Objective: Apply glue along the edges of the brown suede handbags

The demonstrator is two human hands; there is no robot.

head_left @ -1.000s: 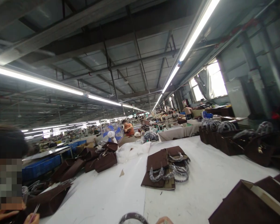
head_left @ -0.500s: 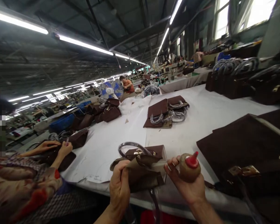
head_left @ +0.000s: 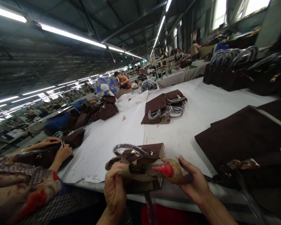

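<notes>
A dark brown handbag (head_left: 155, 149) lies at the table's near edge, its olive lining (head_left: 140, 168) pulled up towards me. My left hand (head_left: 115, 189) pinches the lining's left edge between thumb and fingers. In my right hand (head_left: 195, 179) is a squeeze bottle (head_left: 176, 171) of yellowish-brown stuff with a red nozzle. The bottle lies on its side, nozzle pointing left over the lining; whether the tip touches the cloth I cannot tell. Behind the lining arches a plastic-wrapped handle (head_left: 128, 148); another hangs over the table edge.
Brown bag pieces with wrapped handles (head_left: 164, 107) lie mid-table. Large brown bags (head_left: 243, 140) are close on the right, with a row of upright bags (head_left: 227, 73) behind. At left, a co-worker's hands (head_left: 62, 154) work on a dark bag. A blue fan (head_left: 105, 87) stands beyond.
The bottle has tipped from nozzle up towards me to nozzle pointing left, and has moved left over the lining. My left hand keeps hold of the lining. The view has shifted slightly.
</notes>
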